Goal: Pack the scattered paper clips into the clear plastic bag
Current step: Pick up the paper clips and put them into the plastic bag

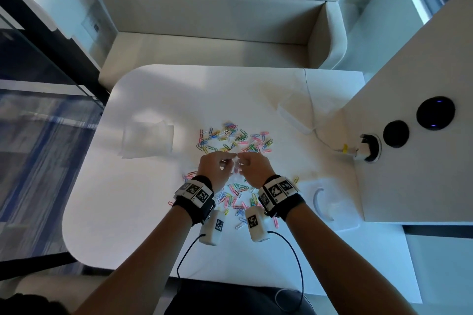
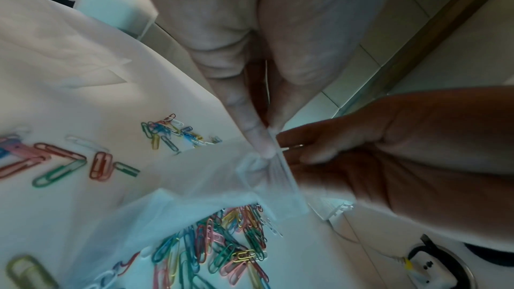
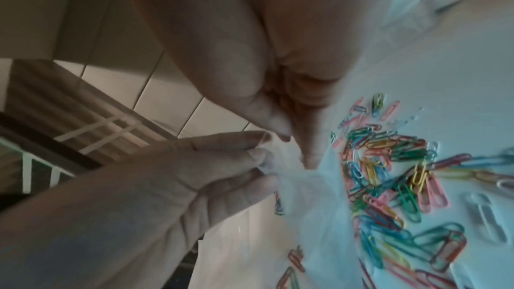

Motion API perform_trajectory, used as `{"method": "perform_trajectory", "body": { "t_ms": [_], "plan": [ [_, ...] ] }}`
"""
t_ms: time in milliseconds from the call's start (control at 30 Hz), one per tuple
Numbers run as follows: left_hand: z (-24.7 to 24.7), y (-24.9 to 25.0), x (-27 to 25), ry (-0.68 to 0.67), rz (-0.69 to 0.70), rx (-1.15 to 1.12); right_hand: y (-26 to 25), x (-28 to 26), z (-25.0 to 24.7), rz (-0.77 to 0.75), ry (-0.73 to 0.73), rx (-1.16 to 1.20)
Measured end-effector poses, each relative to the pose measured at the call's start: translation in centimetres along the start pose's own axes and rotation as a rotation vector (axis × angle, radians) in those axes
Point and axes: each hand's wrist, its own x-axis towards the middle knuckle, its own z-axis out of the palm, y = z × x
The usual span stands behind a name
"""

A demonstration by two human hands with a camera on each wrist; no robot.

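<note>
Coloured paper clips [image 1: 231, 139] lie scattered on the white table [image 1: 153, 199], one cluster beyond my hands and another [image 1: 238, 197] beneath my wrists. Both hands hold a small clear plastic bag [image 1: 236, 170] just above the table between them. In the left wrist view my left hand [image 2: 268, 144] pinches the bag's top strip [image 2: 283, 168] with thumb and finger, and the bag [image 2: 194, 197] hangs below over the clips [image 2: 222, 245]. In the right wrist view my right hand [image 3: 294, 144] pinches the same top edge opposite the left hand [image 3: 258, 157]. I see no clips inside the bag.
A pile of spare clear bags [image 1: 147, 139] lies on the table's left. A white adapter with its cable [image 1: 294, 120] is at the back right, a clear lid [image 1: 325, 202] at the near right. A white partition with black round sockets [image 1: 435, 112] borders the right side.
</note>
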Motion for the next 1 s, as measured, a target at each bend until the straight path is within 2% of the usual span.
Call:
{"method": "perform_trajectory", "body": {
  "t_ms": [67, 200, 267, 300, 333, 400, 433, 500, 567, 700, 867, 1000],
  "plan": [
    [0.0, 0.1, 0.1, 0.002, -0.001, 0.001, -0.3, 0.1, 0.2, 0.029, 0.013, 0.013],
    [-0.5, -0.2, 0.2, 0.027, -0.034, -0.015, -0.8, -0.5, -0.7, -0.118, 0.207, 0.014],
    [-1.3, -0.7, 0.3, 0.055, -0.052, -0.003, 0.5, -0.7, -2.1, -0.085, 0.275, -0.053],
    [-1.8, -1.0, 0.3, 0.072, -0.066, -0.007, 1.7, -0.8, -2.9, -0.014, 0.265, -0.112],
    [-2.4, -1.3, 0.2, 0.092, -0.079, -0.017, 3.2, -1.0, -3.4, 0.090, 0.204, -0.202],
    [-3.6, -1.8, 0.1, 0.135, -0.107, -0.056, 6.3, -1.7, -3.2, 0.323, -0.006, -0.417],
    [-4.2, -2.0, 0.0, 0.153, -0.116, -0.075, 7.5, -2.1, -2.6, 0.396, -0.089, -0.479],
    [-5.2, -2.4, -0.2, 0.188, -0.112, -0.083, 9.1, -2.6, -0.7, 0.429, -0.196, -0.496],
    [-6.0, -2.6, -0.6, 0.206, -0.107, -0.088, 9.2, -2.3, 1.2, 0.373, -0.208, -0.484],
    [-6.7, -3.1, -1.3, 0.206, -0.132, -0.131, 7.3, 0.4, 3.7, 0.226, -0.096, -0.567],
    [-6.6, -3.8, -1.8, 0.188, -0.133, -0.151, 5.7, 3.5, 4.7, 0.116, -0.025, -0.676],
    [-6.5, -3.7, -1.9, 0.179, -0.130, -0.155, 5.1, 4.1, 5.2, -0.044, 0.044, -0.719]
  ]
}}
